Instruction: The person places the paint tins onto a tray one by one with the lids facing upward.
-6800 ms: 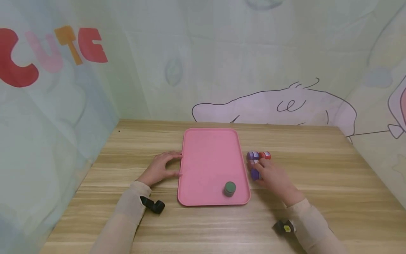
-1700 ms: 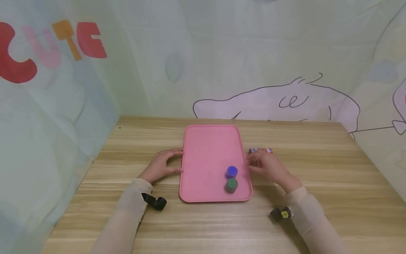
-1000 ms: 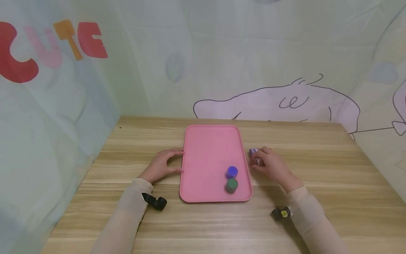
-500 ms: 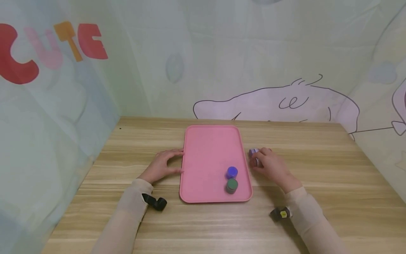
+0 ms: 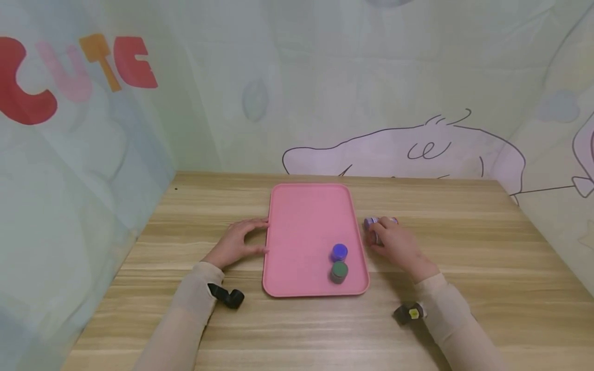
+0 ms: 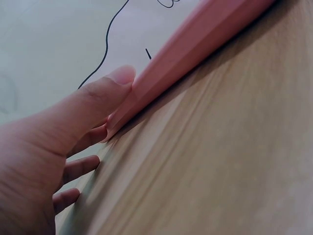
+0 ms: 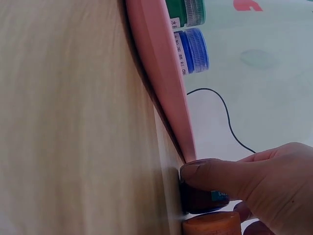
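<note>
A person worked at a wood-grain desk [image 5: 287,330] before a backdrop [image 5: 209,103] lettered "CUTE". A pink tray [image 5: 301,221] lay in the middle, and two jars, one with a blue lid [image 5: 339,251] and one with a green lid [image 5: 339,270], stood upright near its right side, close together. The left hand [image 5: 232,245] was spread, thumb and fingertips touching the tray's left edge. The right hand [image 5: 400,247] pinched a dark jar [image 7: 198,199] on the desk just beyond the tray's right edge; whether that jar was tilted could not be told, since the fingers covered much of it. A purple jar [image 5: 369,223] lay just past the held one, and in the right wrist view an orange jar [image 7: 212,225] showed right beside it. To do this grip well, it seemed best to squeeze the dark jar evenly, keep the fingers off its close neighbours, and hold the tray lightly with the left so it would not slide.
</note>
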Demonstrator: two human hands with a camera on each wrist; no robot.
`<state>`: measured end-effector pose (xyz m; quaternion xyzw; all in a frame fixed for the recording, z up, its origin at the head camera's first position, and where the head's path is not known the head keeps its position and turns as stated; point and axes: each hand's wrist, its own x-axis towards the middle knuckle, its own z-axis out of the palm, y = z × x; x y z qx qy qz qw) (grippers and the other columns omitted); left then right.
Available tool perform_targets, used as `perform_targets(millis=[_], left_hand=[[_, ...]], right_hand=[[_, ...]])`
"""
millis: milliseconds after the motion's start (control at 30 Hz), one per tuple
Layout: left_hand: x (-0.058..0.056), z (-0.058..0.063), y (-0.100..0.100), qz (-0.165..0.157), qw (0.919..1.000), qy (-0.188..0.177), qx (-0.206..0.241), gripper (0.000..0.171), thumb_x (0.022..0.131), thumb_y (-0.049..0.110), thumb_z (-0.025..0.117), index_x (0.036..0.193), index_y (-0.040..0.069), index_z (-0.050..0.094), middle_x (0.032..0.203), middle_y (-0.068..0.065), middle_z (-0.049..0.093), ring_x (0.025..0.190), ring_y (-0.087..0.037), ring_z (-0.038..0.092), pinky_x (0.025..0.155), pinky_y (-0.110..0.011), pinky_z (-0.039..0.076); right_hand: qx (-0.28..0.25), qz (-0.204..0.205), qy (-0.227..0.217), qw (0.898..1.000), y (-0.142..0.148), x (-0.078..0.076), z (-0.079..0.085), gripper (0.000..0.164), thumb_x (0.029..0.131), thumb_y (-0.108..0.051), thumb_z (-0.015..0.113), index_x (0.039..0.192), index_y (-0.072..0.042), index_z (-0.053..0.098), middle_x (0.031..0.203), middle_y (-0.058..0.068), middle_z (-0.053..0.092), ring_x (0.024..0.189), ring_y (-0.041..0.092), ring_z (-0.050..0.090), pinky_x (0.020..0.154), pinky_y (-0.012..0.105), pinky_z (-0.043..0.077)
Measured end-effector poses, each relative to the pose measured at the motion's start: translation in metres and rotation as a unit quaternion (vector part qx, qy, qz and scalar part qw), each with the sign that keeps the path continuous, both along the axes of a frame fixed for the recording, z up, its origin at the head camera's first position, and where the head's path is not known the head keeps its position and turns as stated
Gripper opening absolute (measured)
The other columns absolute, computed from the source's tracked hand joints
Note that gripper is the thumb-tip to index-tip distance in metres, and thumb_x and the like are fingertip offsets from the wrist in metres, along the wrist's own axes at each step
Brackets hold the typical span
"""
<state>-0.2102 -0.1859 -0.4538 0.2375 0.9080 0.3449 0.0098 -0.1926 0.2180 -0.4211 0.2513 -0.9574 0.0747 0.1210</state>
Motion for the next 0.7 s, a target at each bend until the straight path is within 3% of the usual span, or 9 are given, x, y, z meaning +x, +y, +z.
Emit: perform_targets(millis=[700], left_hand=[[-0.0003,-0.0013,0.0002,0.003,1.0,0.002,-0.001,0.066,0.077,0.039,0.079,0.134,0.016,0.058,0.145,-0.005,0.051,0.136,-0.03,0.045,0.114,-0.053,0.034]], right_hand=[[-0.024,-0.029,-0.052,0.998,-0.0022,0.0012,0.0058,0.03,0.08,-0.02,0.077,0.1,-0.004,0.062,0.095,0.01,0.062,0.083,0.021,0.06,0.069,0.035,0.057]])
